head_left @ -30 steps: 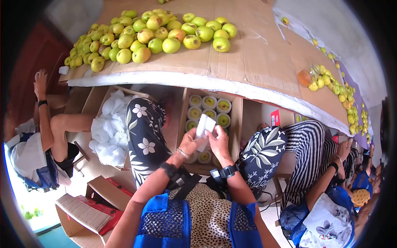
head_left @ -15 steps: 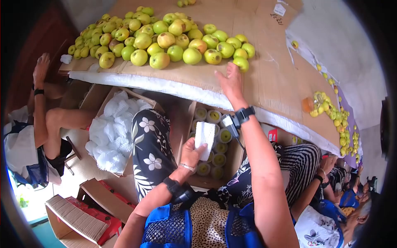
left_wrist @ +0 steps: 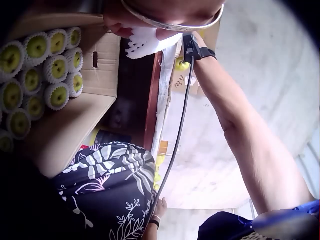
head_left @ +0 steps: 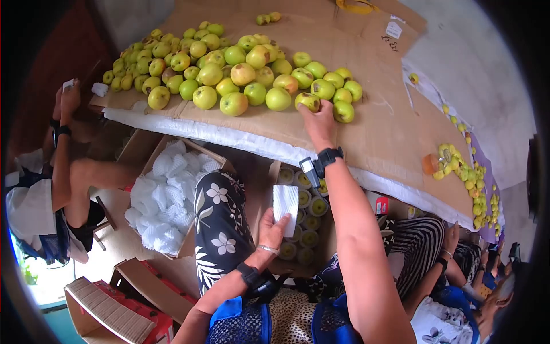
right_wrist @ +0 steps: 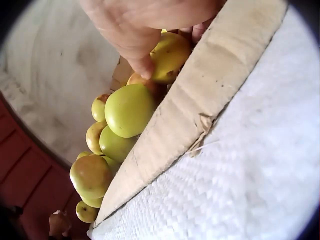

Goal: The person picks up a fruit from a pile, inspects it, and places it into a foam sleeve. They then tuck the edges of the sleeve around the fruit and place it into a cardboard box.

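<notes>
My left hand point(head_left: 271, 232) pinches a flattened white foam net sleeve point(head_left: 286, 207) above the box of wrapped apples, its thumb across the lower part. In the left wrist view, the notched end of the foam sleeve point(left_wrist: 146, 42) hangs below the fingers. My right hand point(head_left: 319, 123) reaches over the table's front edge and grips a yellow-green apple with a dark blemish point(head_left: 307, 102). Seen from the right wrist, the thumb presses the side of that apple point(right_wrist: 172, 56), and part of the fingers is out of view. Other loose apples point(head_left: 278, 98) lie close around it.
The cardboard-covered table point(head_left: 395, 137) carries the apple pile. Below it, a carton point(left_wrist: 102, 75) holds apples in foam nets. A box heaped with foam nets point(head_left: 166, 200) stands left; opened cartons point(head_left: 109, 312) lie lower left. People sit on both sides, one with a striped trouser leg point(head_left: 421, 246).
My right hand has left the foam sleeve, reached up to the table and moved left along the pile's front to grip an apple. My left hand has kept the sleeve.
</notes>
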`<state>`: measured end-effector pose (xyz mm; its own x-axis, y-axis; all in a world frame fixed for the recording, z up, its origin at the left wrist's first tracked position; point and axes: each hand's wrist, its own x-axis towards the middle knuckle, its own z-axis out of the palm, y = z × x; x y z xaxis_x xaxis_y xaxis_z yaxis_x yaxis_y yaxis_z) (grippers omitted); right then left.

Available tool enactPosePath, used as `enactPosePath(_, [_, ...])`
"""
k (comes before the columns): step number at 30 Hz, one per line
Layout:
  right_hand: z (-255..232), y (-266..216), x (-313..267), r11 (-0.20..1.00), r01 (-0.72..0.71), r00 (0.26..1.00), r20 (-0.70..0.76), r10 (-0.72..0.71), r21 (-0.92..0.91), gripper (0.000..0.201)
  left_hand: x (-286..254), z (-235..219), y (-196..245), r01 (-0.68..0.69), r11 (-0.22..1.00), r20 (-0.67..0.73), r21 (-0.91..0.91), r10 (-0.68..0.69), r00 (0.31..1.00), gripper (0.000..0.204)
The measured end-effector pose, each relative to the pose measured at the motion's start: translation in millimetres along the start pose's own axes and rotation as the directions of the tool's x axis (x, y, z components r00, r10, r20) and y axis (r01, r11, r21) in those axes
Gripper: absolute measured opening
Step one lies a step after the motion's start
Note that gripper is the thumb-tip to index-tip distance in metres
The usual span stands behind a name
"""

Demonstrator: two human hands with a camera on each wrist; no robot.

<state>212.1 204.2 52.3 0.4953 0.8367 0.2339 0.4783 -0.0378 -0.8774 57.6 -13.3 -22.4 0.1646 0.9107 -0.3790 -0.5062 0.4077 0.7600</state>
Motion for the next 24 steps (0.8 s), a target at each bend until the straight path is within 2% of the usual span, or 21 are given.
enactPosePath(1, [-7,4,-4,0.984,0.055,0.998,0.015,-0.058,0.167,0.055,1,1,-3,0.008,1.0,-0.012,0.0,-0.008,1.0,0.014])
enactPosePath(2, [-18,10,-10,0.883,-0.145,0.989,0.104,0.109,0.447,0.051,1,-1,-6,0.004,1.0,-0.018,-0.026,-0.004,1.0,0.016])
enactPosePath(3, [-35,3,-25,0.668,-0.332,0.943,0.233,0.237,0.666,0.048,1,-1,-9,-0.005,0.999,-0.019,-0.037,0.004,1.0,0.016])
enactPosePath(4, [-52,-5,-40,0.366,-0.481,0.87,0.383,0.309,0.797,0.046,2,-1,-10,-0.013,0.999,-0.019,-0.044,0.012,1.0,0.017])
enactPosePath(7, [-103,-14,-86,-0.061,-0.572,0.794,0.571,0.208,0.818,0.044,4,0,-15,0.018,1.0,-0.014,-0.019,-0.018,1.0,0.017])
enactPosePath(10, [-143,-9,-122,-0.198,-0.543,0.779,0.577,0.244,0.816,0.049,-4,6,-12,0.091,0.995,0.018,-0.051,-0.09,0.996,0.015])
enactPosePath(11, [-152,-6,-131,-0.262,-0.514,0.779,0.572,0.255,0.817,0.052,-4,5,-17,0.076,0.996,0.04,-0.054,-0.074,0.996,0.015])
enactPosePath(13, [-168,-9,-149,-0.302,-0.51,0.772,0.583,0.253,0.806,0.053,-3,5,-25,0.069,0.998,0.055,-0.006,-0.068,0.996,0.015])
enactPosePath(15, [-181,-5,-169,-0.327,-0.493,0.776,0.578,0.254,0.806,0.055,-5,5,-30,0.119,0.99,0.087,0.07,-0.125,0.988,0.016])
enactPosePath(18, [-190,-10,-193,-0.311,-0.485,0.752,0.571,0.33,0.818,0.057,-6,12,-35,-0.003,0.997,0.124,0.075,-0.007,0.992,0.015])
enactPosePath(23, [-189,-4,-218,-0.462,-0.45,0.761,0.599,0.249,0.764,0.055,-12,10,-43,-0.042,0.988,0.195,0.146,0.013,0.981,0.018])
enactPosePath(24, [-188,-2,-222,-0.429,-0.43,0.788,0.562,0.251,0.795,0.053,-10,10,-42,-0.052,0.988,0.216,0.144,0.02,0.976,0.019])
